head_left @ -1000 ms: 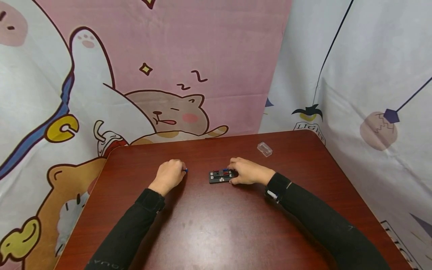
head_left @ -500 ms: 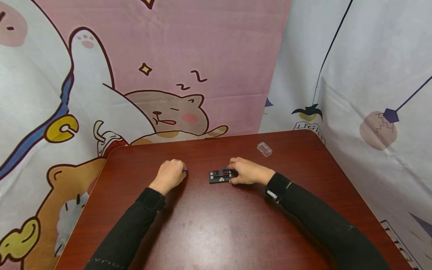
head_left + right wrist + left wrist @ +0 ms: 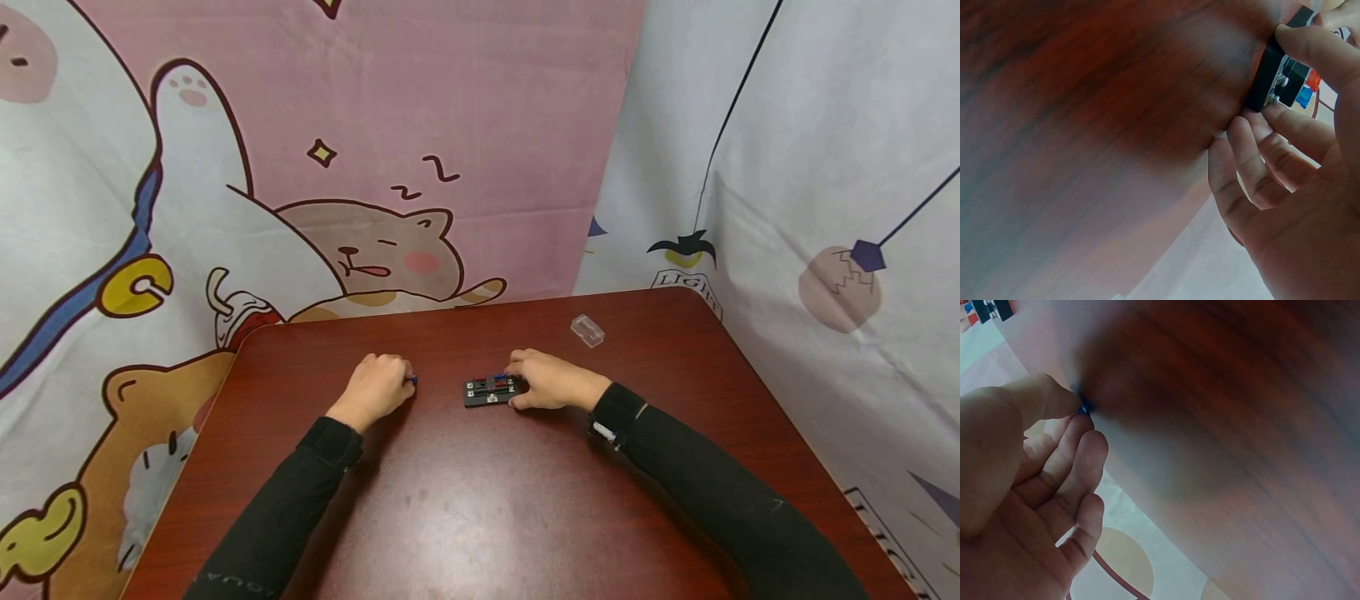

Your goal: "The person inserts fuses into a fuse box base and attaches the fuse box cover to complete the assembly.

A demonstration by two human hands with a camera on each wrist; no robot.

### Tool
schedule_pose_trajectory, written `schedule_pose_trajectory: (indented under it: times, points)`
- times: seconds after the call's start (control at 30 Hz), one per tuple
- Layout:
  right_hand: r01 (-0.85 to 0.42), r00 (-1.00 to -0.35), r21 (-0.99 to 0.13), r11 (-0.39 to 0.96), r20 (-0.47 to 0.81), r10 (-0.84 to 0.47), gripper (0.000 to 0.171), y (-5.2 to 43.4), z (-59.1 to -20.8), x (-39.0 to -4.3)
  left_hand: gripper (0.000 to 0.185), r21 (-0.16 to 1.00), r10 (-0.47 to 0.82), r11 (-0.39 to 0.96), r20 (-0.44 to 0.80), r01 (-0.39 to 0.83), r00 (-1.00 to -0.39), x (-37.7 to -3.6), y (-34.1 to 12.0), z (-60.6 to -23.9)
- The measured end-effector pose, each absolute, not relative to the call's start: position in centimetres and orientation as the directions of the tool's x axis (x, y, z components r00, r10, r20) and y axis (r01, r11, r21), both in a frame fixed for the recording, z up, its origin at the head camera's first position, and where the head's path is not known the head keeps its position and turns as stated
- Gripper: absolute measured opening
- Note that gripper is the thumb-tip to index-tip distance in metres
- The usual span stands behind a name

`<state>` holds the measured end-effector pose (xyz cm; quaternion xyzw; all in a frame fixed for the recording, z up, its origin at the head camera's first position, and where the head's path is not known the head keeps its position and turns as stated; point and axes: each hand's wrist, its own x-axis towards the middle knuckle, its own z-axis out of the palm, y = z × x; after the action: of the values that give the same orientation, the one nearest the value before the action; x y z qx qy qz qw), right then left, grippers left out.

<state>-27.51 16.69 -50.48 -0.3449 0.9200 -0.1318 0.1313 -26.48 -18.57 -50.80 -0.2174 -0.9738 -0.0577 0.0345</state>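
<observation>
- fuse block (image 3: 491,390): a small black block with red and blue inserts, lying flat on the dark wooden table (image 3: 480,517) near its middle, just left of your right hand (image 3: 551,382).
- right hand: your thumb and fingers (image 3: 1300,134) are curled round the right end of the fuse block and clamp it from both sides; the right wrist view shows the thumb on one edge and the fingertips on the opposite edge.
- left hand (image 3: 375,387): it rests on the table, well apart from the fuse block. thumb and forefinger are pressed together on a small blue piece (image 3: 1084,409), which touches the tabletop; the other fingers are loosely curled beneath.
- blue piece: it resembles the blue inserts in the block; its exact form is too small to tell.
- step in hand, as a judgement: you are steadying the block with one hand while the other holds a single insert off to the side.
- next move, as a judgement: any work on the block calls for a firm right-hand clamp so the block does not slide, and a fine pinch on the small part.
- clear plastic cover (image 3: 587,330): it lies apart, toward the far right of the table, touched by neither hand.
- surroundings: cartoon-printed cloth hangs behind the table and on both sides.
</observation>
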Motion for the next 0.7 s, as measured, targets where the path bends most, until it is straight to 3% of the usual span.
schedule_pose_trajectory:
  times: [0.3, 0.7]
  points:
    - [-0.593, -0.731, -0.339, 0.730, -0.155, -0.665, 0.060, 16.70, -50.53, -27.44, 0.013, 0.102, 0.428, 0.895, 0.085, 0.435, -0.900, -26.82, -19.02, -51.05]
    - [-0.587, -0.731, -0.343, 0.733, -0.164, -0.662, 0.062, 16.82, -50.43, -27.47, 0.008, 0.117, 0.424, 0.886, 0.186, 0.449, -0.886, -26.42, -18.64, -50.44]
